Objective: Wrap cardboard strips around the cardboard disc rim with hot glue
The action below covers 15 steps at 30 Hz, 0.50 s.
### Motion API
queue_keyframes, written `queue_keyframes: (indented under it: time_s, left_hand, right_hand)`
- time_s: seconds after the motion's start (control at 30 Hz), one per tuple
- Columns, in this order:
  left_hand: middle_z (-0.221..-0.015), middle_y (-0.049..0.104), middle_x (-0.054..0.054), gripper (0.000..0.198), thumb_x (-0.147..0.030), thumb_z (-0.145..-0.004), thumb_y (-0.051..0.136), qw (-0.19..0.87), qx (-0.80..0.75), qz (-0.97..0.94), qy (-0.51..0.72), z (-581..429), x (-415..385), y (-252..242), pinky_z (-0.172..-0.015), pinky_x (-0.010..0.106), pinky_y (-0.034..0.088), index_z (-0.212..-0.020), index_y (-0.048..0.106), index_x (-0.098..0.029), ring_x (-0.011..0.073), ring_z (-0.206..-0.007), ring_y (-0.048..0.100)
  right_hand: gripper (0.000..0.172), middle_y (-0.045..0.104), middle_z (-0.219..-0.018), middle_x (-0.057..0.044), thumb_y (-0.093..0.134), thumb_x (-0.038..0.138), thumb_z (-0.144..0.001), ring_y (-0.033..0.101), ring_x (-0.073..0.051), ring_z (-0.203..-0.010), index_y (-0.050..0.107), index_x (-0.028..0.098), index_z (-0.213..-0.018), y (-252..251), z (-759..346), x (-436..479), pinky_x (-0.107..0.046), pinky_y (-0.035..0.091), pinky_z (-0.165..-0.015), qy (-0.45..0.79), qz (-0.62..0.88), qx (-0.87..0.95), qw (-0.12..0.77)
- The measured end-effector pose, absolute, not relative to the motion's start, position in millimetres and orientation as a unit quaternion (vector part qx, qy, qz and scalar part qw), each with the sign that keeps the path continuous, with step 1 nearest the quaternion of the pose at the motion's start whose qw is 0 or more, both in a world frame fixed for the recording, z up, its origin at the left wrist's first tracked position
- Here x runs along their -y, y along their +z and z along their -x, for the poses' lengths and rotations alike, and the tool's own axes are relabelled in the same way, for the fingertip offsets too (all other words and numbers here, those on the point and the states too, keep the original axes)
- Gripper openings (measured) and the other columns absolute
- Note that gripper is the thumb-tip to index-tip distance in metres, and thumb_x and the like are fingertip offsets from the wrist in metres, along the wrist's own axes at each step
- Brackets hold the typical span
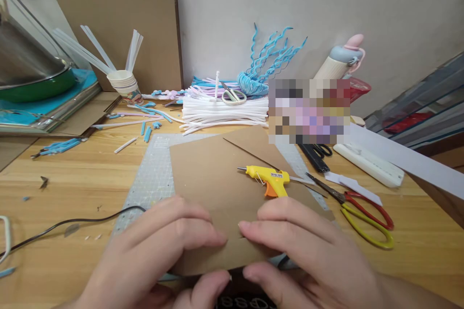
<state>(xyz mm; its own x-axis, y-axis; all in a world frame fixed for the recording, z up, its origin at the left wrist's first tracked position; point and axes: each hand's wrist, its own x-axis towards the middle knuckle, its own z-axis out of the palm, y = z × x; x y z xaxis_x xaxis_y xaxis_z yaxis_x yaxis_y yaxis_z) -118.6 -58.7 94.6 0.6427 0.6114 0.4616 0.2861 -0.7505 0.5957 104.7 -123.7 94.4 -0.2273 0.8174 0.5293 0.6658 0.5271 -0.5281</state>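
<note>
A brown cardboard sheet (206, 178) lies tilted on a grey cutting mat (145, 178) in front of me. My left hand (163, 246) grips its near edge, fingers curled over the top and thumb at the edge below. Opposite, my right hand (304, 246) holds the same edge in a like way, its fingertips close to the left ones. Just beyond the right fingers, a yellow glue gun (271, 176) with an orange trigger rests on the cardboard, nozzle pointing left. Scissors (351, 203) with red and yellow handles lie right of the mat.
White pipe cleaners (224, 111) are bundled at the back, small scissors (233, 95) on top. Blue coiled stems (253, 79) stand behind. Paper cups (123, 84) hold glue sticks at left. A black cable (72, 221) crosses the table (72, 178). A bottle (337, 63) stands back right.
</note>
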Motion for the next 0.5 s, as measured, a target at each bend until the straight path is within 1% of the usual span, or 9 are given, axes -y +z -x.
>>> queue_keyframes:
  time_s: [0.1, 0.17, 0.3, 0.4, 0.5]
  left_hand:
    - [-0.086, 0.07, -0.004, 0.015, -0.021, -0.088, 0.063, 0.22, -0.281, -0.869, 0.343, 113.1, 55.3, 99.1, -0.065, 0.016, 0.055, -0.101, 0.058, -0.028, 0.0098, -0.076, 0.068]
    - [-0.087, 0.072, -0.004, 0.013, -0.025, -0.09, 0.061, 0.204, -0.293, -0.869, 0.341, 111.8, 52.7, 101.8, -0.066, 0.016, 0.056, -0.102, 0.059, -0.029, 0.0107, -0.078, 0.07]
    - [-0.091, 0.074, -0.006, 0.013, -0.038, -0.093, 0.065, 0.203, -0.305, -0.87, 0.331, 113.8, 43.1, 102.3, -0.067, 0.015, 0.055, -0.104, 0.064, -0.031, 0.0099, -0.08, 0.071]
    - [-0.091, 0.075, -0.007, 0.013, -0.035, -0.091, 0.069, 0.2, -0.325, -0.859, 0.342, 115.8, 34.4, 98.5, -0.068, 0.016, 0.054, -0.104, 0.068, -0.031, 0.0097, -0.08, 0.071]
    - [-0.093, 0.076, -0.006, 0.012, -0.032, -0.091, 0.069, 0.204, -0.35, -0.832, 0.379, 114.2, 29.8, 93.7, -0.072, 0.02, 0.054, -0.103, 0.07, -0.031, 0.0119, -0.084, 0.071]
  right_hand:
    - [0.01, 0.074, -0.093, -0.005, 0.066, 0.025, -0.096, 0.074, -0.015, -0.086, 0.07, 0.019, -0.102, 97.3, -103.3, 118.0, -0.021, 0.06, -0.075, 0.122, 0.491, 0.753, 0.421]
    - [0.008, 0.074, -0.093, -0.005, 0.066, 0.019, -0.095, 0.073, -0.015, -0.089, 0.071, 0.016, -0.1, 100.6, -103.6, 112.1, -0.019, 0.059, -0.076, 0.15, 0.487, 0.747, 0.427]
    - [0.008, 0.072, -0.09, -0.005, 0.068, 0.014, -0.092, 0.069, -0.013, -0.083, 0.073, 0.011, -0.098, 108.2, -104.8, 98.4, -0.02, 0.056, -0.074, 0.19, 0.475, 0.748, 0.423]
    - [0.011, 0.069, -0.089, -0.004, 0.069, 0.014, -0.092, 0.066, -0.011, -0.077, 0.075, 0.011, -0.1, 113.7, -104.6, 89.5, -0.022, 0.054, -0.066, 0.21, 0.486, 0.738, 0.418]
    - [0.014, 0.069, -0.095, -0.004, 0.069, 0.014, -0.092, 0.066, -0.011, -0.08, 0.075, 0.012, -0.104, 118.8, -104.8, 84.2, -0.022, 0.054, -0.068, 0.214, 0.483, 0.74, 0.417]
